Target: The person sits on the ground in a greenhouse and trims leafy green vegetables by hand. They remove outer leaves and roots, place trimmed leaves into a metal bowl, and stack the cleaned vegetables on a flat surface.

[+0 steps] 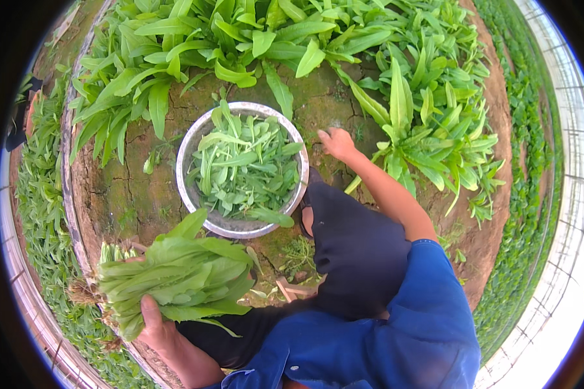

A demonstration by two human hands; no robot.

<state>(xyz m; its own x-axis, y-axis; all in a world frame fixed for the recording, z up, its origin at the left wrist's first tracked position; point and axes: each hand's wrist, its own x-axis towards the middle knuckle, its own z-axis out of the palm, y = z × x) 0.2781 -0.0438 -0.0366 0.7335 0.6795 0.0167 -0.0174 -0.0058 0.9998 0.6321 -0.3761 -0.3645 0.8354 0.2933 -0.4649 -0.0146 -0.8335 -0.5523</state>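
My left hand (pixel 158 330) is closed around a thick bundle of leafy greens (pixel 185 277), its thumb laid over the leaves. The bundle rests near my left thigh, leaf tips pointing right and brown roots (pixel 82 291) at the left end. My right hand (pixel 338 143) hangs over bare soil, just right of a round metal basin (pixel 185 199). Its fingers look partly curled, and whether anything is in them is hard to see. Loose green leaves (pixel 246 165) fill much of the basin, with a few lying over its rim. A standing leafy plant (pixel 399 131) grows to the right of that hand.
A dense row of leafy plants (pixel 253 39) arches across the far side. Cracked, mossy soil (pixel 146 194) surrounds the basin. Part of a small wooden stool (pixel 292 290) shows beside my leg (pixel 360 238). A pale strip (pixel 68 146) edges the bed at left, with more crops (pixel 44 204) beyond.
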